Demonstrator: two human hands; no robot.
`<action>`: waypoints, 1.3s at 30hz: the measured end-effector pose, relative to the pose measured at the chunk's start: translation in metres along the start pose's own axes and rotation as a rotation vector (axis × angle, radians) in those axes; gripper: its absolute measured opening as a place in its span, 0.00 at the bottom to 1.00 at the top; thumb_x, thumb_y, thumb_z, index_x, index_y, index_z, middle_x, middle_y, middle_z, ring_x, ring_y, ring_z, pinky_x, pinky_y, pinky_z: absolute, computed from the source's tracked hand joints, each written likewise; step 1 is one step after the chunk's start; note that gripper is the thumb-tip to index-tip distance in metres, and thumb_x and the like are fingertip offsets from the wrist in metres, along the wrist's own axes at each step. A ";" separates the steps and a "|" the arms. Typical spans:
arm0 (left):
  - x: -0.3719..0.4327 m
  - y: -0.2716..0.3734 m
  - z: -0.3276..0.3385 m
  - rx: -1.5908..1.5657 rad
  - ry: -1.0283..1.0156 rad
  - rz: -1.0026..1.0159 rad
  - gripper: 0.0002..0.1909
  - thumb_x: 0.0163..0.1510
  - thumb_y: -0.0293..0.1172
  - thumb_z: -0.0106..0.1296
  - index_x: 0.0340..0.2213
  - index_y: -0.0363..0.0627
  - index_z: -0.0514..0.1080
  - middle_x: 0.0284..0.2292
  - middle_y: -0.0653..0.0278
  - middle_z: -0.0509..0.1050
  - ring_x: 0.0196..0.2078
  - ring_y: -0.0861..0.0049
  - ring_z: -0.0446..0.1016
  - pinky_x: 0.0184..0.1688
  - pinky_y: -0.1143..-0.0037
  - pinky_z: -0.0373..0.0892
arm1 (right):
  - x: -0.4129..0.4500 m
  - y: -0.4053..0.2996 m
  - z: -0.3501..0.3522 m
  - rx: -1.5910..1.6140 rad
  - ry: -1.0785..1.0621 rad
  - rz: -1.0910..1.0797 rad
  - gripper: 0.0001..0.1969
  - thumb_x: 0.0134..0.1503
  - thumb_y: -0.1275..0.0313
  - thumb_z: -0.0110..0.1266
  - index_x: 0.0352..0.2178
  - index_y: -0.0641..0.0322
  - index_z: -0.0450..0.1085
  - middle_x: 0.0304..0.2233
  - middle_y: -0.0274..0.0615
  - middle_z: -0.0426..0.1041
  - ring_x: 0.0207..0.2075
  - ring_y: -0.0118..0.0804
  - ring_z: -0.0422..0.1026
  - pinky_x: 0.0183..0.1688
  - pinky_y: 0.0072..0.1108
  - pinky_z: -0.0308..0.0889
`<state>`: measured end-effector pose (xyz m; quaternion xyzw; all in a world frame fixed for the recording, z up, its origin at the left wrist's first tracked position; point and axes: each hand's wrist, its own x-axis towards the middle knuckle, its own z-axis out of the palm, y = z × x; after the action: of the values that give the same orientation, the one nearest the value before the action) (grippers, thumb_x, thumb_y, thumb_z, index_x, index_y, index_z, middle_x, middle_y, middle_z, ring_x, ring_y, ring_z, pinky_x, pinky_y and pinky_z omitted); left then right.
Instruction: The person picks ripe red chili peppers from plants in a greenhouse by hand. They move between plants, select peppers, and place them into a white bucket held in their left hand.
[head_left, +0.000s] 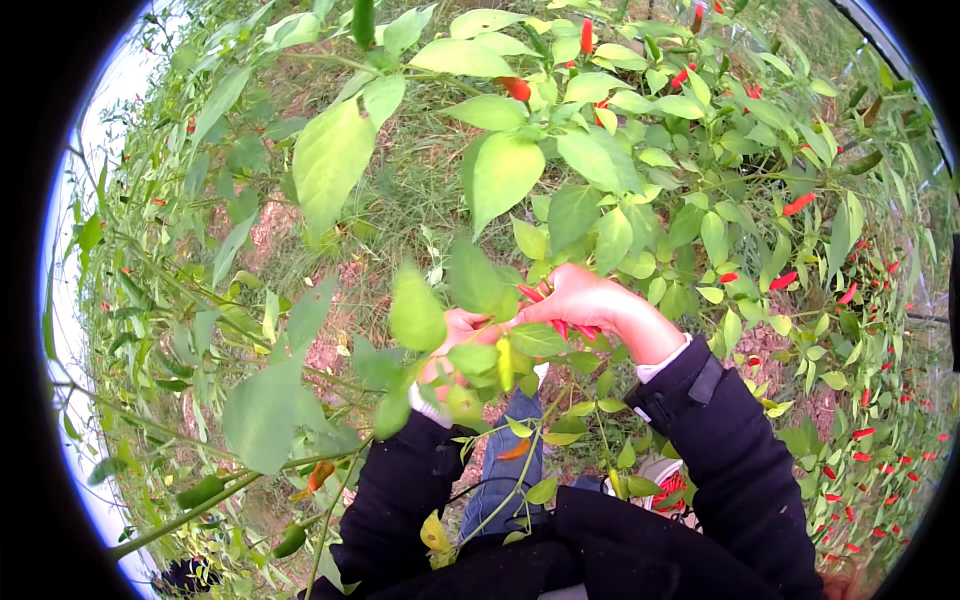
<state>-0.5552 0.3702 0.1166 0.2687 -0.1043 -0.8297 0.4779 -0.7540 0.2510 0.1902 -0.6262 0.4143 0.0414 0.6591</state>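
Note:
My right hand (589, 301) is closed around several red chili peppers (561, 328); their tips stick out below the palm and beside the fingers. Close against it on the left is my left hand (444, 360), its fingers meeting the right fingertips among the leaves of a chili plant (420, 307). Blurred leaves cover much of the left hand, so what it pinches is hidden. Just below the fingers hangs a yellow-green chili pepper (505, 364). Lower down, an orange chili pepper (514, 450) hangs in front of my jeans leg (499, 469).
Leafy branches with red chilies (798, 204) spread ahead and to the right. A thick green stem (187, 516) crosses the lower left, bearing a green chili (201, 492). A white object with red in it (667, 487) stands near my legs, partly behind leaves.

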 end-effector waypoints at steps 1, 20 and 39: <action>0.007 -0.010 -0.006 0.018 0.041 0.019 0.21 0.54 0.30 0.39 0.48 0.31 0.58 0.46 0.52 0.66 0.45 0.70 0.68 0.46 0.73 0.66 | -0.001 0.003 -0.004 -0.026 -0.005 0.015 0.27 0.40 0.58 0.61 0.29 0.77 0.63 0.15 0.38 0.65 0.16 0.31 0.66 0.16 0.23 0.59; 0.004 0.033 0.087 0.416 0.315 0.571 0.12 0.56 0.32 0.41 0.39 0.38 0.67 0.30 0.65 0.72 0.27 0.83 0.68 0.27 0.84 0.64 | -0.066 0.007 -0.009 1.178 0.247 -0.408 0.08 0.54 0.65 0.48 0.30 0.57 0.62 0.18 0.30 0.60 0.17 0.25 0.58 0.19 0.18 0.56; 0.044 -0.162 0.329 1.148 -0.553 -0.266 0.24 0.57 0.34 0.40 0.55 0.47 0.54 0.43 0.68 0.66 0.35 0.88 0.62 0.42 0.83 0.61 | -0.318 0.145 0.052 1.182 0.602 -0.494 0.15 0.56 0.61 0.46 0.30 0.66 0.66 0.21 0.39 0.69 0.17 0.26 0.68 0.22 0.20 0.69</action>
<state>-0.8718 0.3902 0.3061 0.2684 -0.6159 -0.7329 0.1071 -1.0194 0.4745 0.2592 -0.2233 0.3774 -0.5162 0.7356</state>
